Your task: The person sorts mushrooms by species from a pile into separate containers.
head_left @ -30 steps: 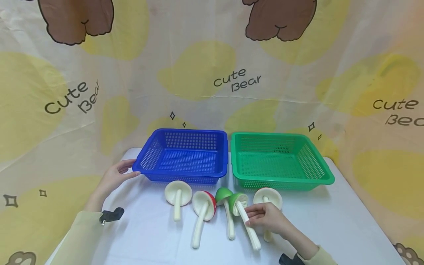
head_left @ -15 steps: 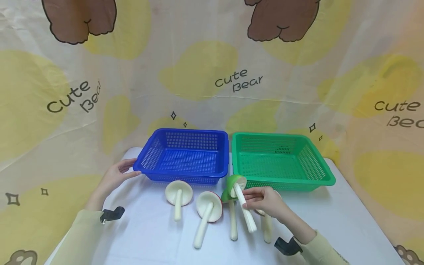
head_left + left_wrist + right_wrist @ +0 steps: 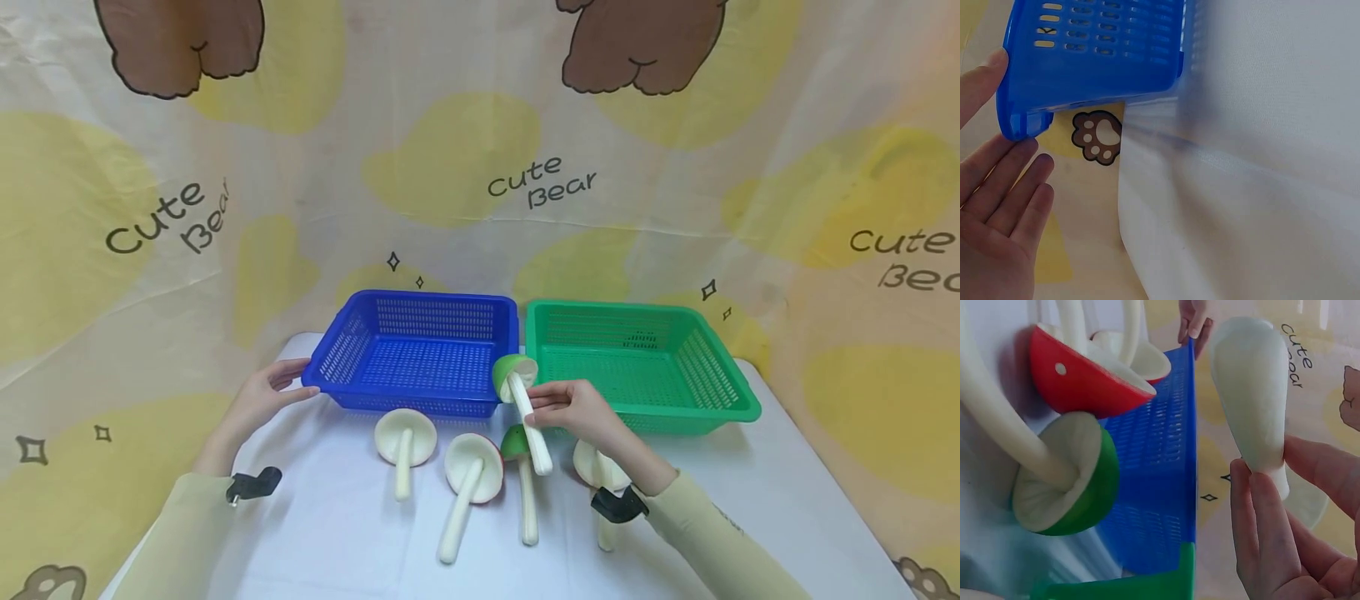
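Note:
Between thumb and fingers, my right hand (image 3: 573, 408) pinches the white stem of a green-capped toy mushroom (image 3: 514, 377). It is raised over the gap between the baskets, cap up and stem slanting down. The stem (image 3: 1250, 394) looms large in the right wrist view, hiding most of the cap. At the left end of the blue basket (image 3: 420, 405), my left hand (image 3: 262, 402) holds the rim, thumb and fingertips (image 3: 1027, 147) against it. A second green mushroom (image 3: 526, 492) lies on the table under the raised one.
A green basket (image 3: 645, 417) stands right of the blue one. On the white tablecloth (image 3: 337, 533) lie a red-capped mushroom (image 3: 467, 496), another mushroom (image 3: 403, 450) to its left and one (image 3: 592, 467) partly behind my right wrist. A printed cloth (image 3: 450, 167) hangs behind.
My right hand has lifted the green mushroom off the table and carried it up and left, toward the baskets. The red mushroom beside it has turned slightly. The left hand stays at the rim.

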A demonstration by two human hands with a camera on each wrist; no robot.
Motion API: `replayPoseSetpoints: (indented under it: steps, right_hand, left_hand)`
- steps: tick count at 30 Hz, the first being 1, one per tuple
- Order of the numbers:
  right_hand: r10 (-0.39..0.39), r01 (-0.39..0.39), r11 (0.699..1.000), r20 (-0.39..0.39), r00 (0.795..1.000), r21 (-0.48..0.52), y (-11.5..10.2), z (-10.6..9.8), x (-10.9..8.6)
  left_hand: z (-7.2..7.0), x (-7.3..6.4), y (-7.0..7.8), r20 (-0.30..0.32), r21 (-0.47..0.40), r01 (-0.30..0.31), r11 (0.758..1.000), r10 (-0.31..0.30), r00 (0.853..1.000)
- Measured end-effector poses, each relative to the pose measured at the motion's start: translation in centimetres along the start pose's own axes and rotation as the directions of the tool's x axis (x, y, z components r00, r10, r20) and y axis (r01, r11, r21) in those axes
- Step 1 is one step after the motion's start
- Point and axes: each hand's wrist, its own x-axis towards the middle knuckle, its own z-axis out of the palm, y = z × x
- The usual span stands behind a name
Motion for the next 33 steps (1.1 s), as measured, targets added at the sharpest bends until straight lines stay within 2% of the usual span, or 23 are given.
replayPoseSetpoints:
  steps: [6,13,19,33]
  right_hand:
    - [0.025,-0.024,1.000,-0.039,0.999,0.009,-0.9,0.2,2.2]
    - [0.008,-0.007,1.000,-0.066,0.998,0.014,-2.2,0.2,4.5]
    - [0.047,-0.048,0.999,-0.085,0.995,-0.005,-3.3,0.5,6.3]
    - [0.074,-0.079,0.996,-0.098,0.992,-0.049,-4.5,2.2,10.5]
  left_hand:
    - [0.0,-0.1,0.0,0.002,0.003,0.002,1.000,-0.002,1.000]
    - [0.1,0.0,-0.1,-0.005,-0.009,-0.011,1.000,0.011,1.000]
    - [0.0,-0.1,0.1,-0.004,0.000,-0.004,1.000,0.004,1.000]
    - [0.0,0.0,0.0,-0.009,0.026,-0.022,0.999,0.022,1.000]
